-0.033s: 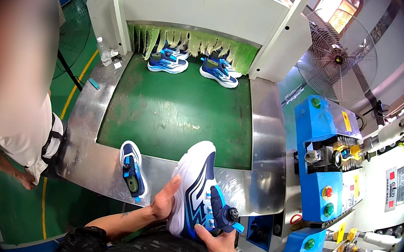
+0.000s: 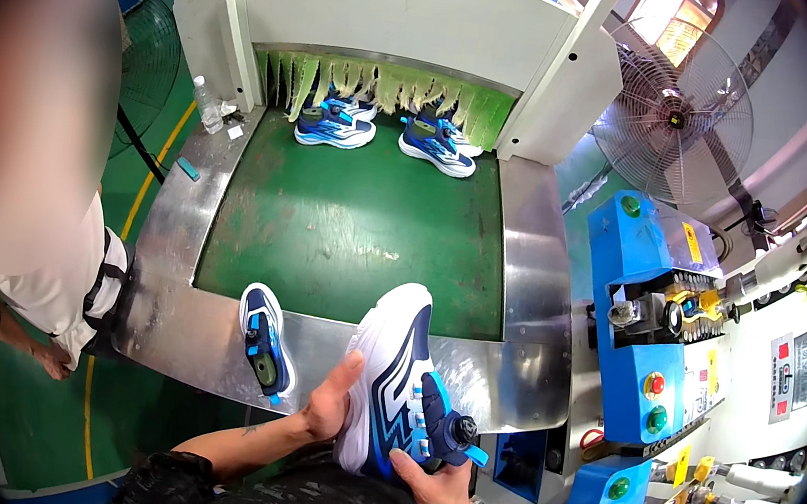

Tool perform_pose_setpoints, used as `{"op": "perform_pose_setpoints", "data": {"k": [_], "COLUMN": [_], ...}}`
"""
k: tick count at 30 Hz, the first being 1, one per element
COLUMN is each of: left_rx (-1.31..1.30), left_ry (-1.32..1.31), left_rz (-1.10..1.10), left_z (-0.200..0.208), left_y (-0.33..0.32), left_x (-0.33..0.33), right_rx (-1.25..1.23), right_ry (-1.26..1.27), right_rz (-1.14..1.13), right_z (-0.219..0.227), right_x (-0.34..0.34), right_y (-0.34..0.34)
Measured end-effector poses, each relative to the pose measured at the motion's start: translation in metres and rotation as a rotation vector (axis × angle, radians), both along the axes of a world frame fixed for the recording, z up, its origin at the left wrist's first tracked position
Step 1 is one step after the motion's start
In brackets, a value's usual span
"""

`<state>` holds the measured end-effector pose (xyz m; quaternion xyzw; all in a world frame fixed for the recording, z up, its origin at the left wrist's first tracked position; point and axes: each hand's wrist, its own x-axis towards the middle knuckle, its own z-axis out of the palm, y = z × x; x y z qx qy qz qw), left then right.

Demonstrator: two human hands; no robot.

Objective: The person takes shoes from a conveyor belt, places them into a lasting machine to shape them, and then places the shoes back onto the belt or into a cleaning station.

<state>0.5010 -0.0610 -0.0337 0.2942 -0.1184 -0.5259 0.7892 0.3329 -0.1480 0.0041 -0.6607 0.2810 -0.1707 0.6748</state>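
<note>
Both of my hands hold a white and blue sneaker [image 2: 385, 386], tilted toe-up in front of my body. My left hand [image 2: 328, 404] grips it along the thick white sole, thumb pointing up and the other fingers hidden behind. At the heel end, my right hand [image 2: 437, 488] has its thumb on the blue side near the collar; its fingers are mostly hidden underneath. A dark round knob and light blue tabs show on the upper. To the left, a matching sneaker [image 2: 266, 341] lies on the metal edge [image 2: 164, 313] of the conveyor table.
A green conveyor belt [image 2: 357, 221] runs to a ragged green curtain [image 2: 487, 101], where several more sneakers [image 2: 335, 127] stand. At right are a blue machine with buttons [image 2: 634, 381] and a caged fan [image 2: 677, 114]. A person [image 2: 30, 257] stands at left, near a plastic bottle [image 2: 207, 107].
</note>
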Motion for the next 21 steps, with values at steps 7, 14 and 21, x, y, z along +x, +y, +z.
{"op": "perform_pose_setpoints", "data": {"k": [7, 14, 21], "left_rx": [-0.043, 0.0, 0.051], "left_ry": [0.009, 0.104, 0.072], "left_rz": [-0.016, 0.058, 0.126], "left_z": [-0.002, -0.011, -0.001], "left_y": [-0.002, -0.001, 0.003], "left_x": [0.001, -0.009, -0.008], "right_rx": [-0.155, 0.073, 0.097], "right_ry": [-0.007, 0.223, 0.228], "right_rz": [0.049, -0.017, 0.003], "right_z": [0.001, 0.016, 0.011], "right_x": [0.005, 0.001, 0.002], "right_y": [0.001, 0.013, 0.01]}}
